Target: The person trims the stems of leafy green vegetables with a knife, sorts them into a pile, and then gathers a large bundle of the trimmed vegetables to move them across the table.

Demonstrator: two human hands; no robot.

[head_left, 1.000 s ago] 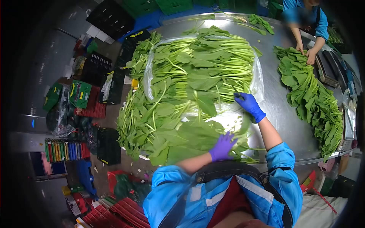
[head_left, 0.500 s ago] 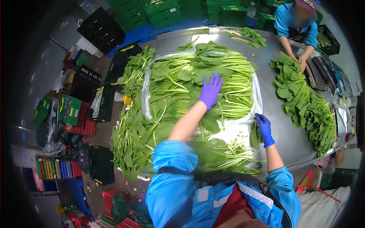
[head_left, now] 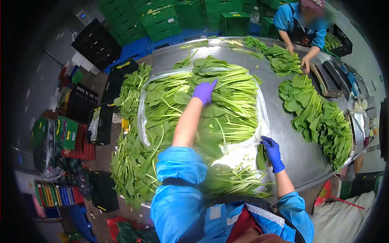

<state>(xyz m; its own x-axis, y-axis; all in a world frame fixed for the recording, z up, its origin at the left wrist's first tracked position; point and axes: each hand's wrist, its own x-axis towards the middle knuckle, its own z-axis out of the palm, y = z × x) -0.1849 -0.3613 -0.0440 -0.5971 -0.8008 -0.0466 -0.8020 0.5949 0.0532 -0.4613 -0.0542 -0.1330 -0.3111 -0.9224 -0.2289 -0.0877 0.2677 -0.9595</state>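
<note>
- Left hand (head_left: 205,92) rests on the greens (head_left: 239,121); I cannot tell if its fingers grip.
- Right hand (head_left: 272,153) bends its fingers just beside a leaf (head_left: 261,158); I cannot tell if they hold it.
- A soft, flat press should not bruise the greens.
- Plastic (head_left: 142,117) edges the greens, around the left fingers.
- Far past both hands' fingers, a crate (head_left: 345,49) holds stalks (head_left: 332,40).

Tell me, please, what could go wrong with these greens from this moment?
The loose greens crowd the left edge of the table, so some might fall off. The left hand is on the stack; pressing hard could bruise it. The right hand is close to the plastic; if it snags there, the plastic might tear or shift.
</note>
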